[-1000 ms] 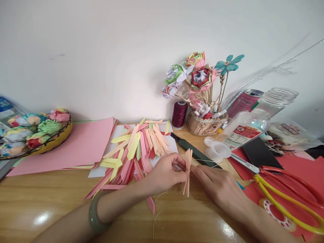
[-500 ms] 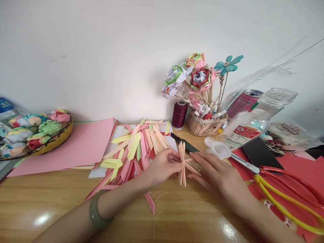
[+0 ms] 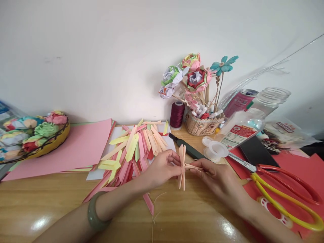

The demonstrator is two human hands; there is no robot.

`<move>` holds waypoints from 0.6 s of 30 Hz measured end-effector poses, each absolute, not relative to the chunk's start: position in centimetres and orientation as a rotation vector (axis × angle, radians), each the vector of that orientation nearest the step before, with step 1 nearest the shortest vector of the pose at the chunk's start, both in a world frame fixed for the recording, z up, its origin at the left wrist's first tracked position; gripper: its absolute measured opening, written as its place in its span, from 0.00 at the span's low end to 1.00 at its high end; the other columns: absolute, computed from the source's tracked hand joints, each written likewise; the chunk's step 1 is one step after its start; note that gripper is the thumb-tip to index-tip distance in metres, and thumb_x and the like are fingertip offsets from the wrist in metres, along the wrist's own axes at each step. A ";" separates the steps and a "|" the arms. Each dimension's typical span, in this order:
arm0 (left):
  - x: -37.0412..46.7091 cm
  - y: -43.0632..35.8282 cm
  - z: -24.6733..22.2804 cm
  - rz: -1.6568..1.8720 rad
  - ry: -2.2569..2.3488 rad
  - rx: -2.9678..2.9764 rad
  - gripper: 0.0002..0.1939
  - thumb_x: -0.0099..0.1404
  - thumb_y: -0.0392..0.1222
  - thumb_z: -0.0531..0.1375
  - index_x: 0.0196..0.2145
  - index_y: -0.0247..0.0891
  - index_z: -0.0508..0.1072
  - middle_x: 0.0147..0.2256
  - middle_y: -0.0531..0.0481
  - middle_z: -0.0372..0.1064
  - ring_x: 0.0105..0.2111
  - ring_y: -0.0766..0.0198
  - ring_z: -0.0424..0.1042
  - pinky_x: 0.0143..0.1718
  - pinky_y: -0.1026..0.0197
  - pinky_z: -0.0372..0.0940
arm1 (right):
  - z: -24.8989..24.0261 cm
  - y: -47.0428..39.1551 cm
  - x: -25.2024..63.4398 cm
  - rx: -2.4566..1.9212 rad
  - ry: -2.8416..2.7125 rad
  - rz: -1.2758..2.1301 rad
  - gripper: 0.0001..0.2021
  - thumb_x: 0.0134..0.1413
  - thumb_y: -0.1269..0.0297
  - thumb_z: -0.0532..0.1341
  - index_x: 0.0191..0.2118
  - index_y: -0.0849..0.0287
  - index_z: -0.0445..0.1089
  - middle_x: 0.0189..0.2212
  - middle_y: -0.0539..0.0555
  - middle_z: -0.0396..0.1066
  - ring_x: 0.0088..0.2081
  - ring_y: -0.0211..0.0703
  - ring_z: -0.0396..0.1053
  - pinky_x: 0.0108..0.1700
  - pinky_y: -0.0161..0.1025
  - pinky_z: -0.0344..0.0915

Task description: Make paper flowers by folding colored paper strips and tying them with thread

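Observation:
Between my hands is a peach folded-paper flower (image 3: 182,182), its petals fanned upright above the table. My left hand (image 3: 164,168) pinches the petals from the left side. The fingers of my right hand (image 3: 215,172) close around the narrow paper ends and thin string that stick out to the right. Behind my left hand lies a pile of folded paper strips (image 3: 131,148) in pink, yellow, peach and green. A dark green-handled tool (image 3: 189,150) lies on the table just behind the flower, partly covered by it.
Large red-and-yellow scissors (image 3: 286,189) lie on red paper at right, near a clear bottle (image 3: 240,130). A basket of paper flowers (image 3: 205,125) and a maroon thread spool (image 3: 177,114) stand against the wall. Pink paper (image 3: 83,141) and a yellow basket (image 3: 55,143) are at left.
My right hand has gone from spread fingers beside the flower to closing around its right-hand ends, which are now gathered together. My left hand keeps its pinch. The view has shifted slightly.

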State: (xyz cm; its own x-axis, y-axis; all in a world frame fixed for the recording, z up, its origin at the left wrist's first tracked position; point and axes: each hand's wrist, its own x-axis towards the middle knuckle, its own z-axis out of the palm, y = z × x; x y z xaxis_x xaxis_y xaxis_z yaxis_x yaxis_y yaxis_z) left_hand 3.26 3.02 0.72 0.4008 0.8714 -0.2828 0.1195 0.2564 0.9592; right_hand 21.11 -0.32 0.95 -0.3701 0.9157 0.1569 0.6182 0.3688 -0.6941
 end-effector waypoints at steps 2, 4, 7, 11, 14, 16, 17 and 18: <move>3.2 3.0 0.7 0.653 1.057 1.254 0.08 0.47 0.33 0.59 0.27 0.35 0.64 0.27 0.53 0.65 0.29 0.68 0.65 0.30 0.65 0.60 | 1.0 -0.4 21.0 -1.339 -2.175 0.649 0.10 0.58 0.64 0.50 0.35 0.57 0.67 0.26 0.50 0.72 0.25 0.37 0.68 0.26 0.33 0.62; 3.2 2.9 0.6 0.637 1.052 1.297 0.08 0.47 0.33 0.59 0.28 0.35 0.65 0.28 0.52 0.66 0.29 0.68 0.65 0.31 0.64 0.60 | 0.9 -0.3 20.7 -1.338 -2.287 0.453 0.09 0.58 0.64 0.50 0.37 0.58 0.67 0.28 0.52 0.72 0.29 0.40 0.68 0.29 0.36 0.62; 3.3 2.8 0.4 0.611 1.037 1.346 0.08 0.47 0.31 0.58 0.28 0.35 0.65 0.30 0.50 0.67 0.30 0.67 0.66 0.32 0.64 0.61 | 0.4 -0.3 20.5 -1.258 -2.418 0.178 0.11 0.58 0.64 0.49 0.36 0.60 0.67 0.28 0.55 0.70 0.32 0.43 0.68 0.32 0.38 0.61; 3.4 2.2 0.2 0.592 1.028 1.431 0.12 0.50 0.33 0.57 0.35 0.35 0.65 0.33 0.48 0.68 0.29 0.67 0.67 0.32 0.63 0.63 | -0.1 -0.3 20.7 -1.218 -2.475 0.077 0.14 0.60 0.69 0.46 0.31 0.61 0.68 0.22 0.52 0.68 0.24 0.39 0.65 0.25 0.35 0.56; 3.1 1.9 0.4 0.657 1.006 1.686 0.27 0.53 0.36 0.57 0.51 0.41 0.57 0.48 0.43 0.61 0.38 0.62 0.68 0.38 0.58 0.64 | -0.2 -0.5 20.9 -1.245 -2.467 0.083 0.14 0.59 0.70 0.46 0.31 0.61 0.68 0.20 0.51 0.67 0.22 0.38 0.63 0.23 0.34 0.51; 2.8 1.9 0.7 0.679 0.932 1.951 0.37 0.52 0.40 0.60 0.57 0.45 0.49 0.57 0.42 0.48 0.52 0.55 0.58 0.50 0.52 0.58 | -0.2 -0.6 21.0 -1.240 -2.478 0.109 0.13 0.59 0.70 0.47 0.30 0.61 0.67 0.20 0.50 0.67 0.22 0.38 0.62 0.23 0.34 0.50; 2.7 2.0 0.9 0.659 0.877 2.078 0.40 0.51 0.43 0.62 0.58 0.45 0.48 0.59 0.43 0.43 0.57 0.52 0.50 0.55 0.50 0.51 | -0.2 -0.6 21.0 -1.237 -2.493 0.118 0.12 0.58 0.69 0.49 0.29 0.61 0.67 0.20 0.50 0.67 0.22 0.38 0.62 0.23 0.34 0.50; 2.6 2.2 1.0 0.614 0.829 2.177 0.42 0.51 0.47 0.62 0.59 0.45 0.47 0.60 0.44 0.41 0.59 0.51 0.43 0.57 0.48 0.45 | -0.2 -0.6 21.0 -1.237 -2.509 0.120 0.10 0.57 0.69 0.50 0.29 0.61 0.66 0.20 0.50 0.67 0.23 0.39 0.62 0.24 0.34 0.50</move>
State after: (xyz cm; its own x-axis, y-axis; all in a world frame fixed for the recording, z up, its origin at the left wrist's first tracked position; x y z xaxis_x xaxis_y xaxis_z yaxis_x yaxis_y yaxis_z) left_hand 2.56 2.18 0.97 0.6805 0.7125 0.1712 0.3718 -0.5371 0.7572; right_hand 21.02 -0.59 -0.16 -0.5629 0.7833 0.2636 0.7545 0.6172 -0.2231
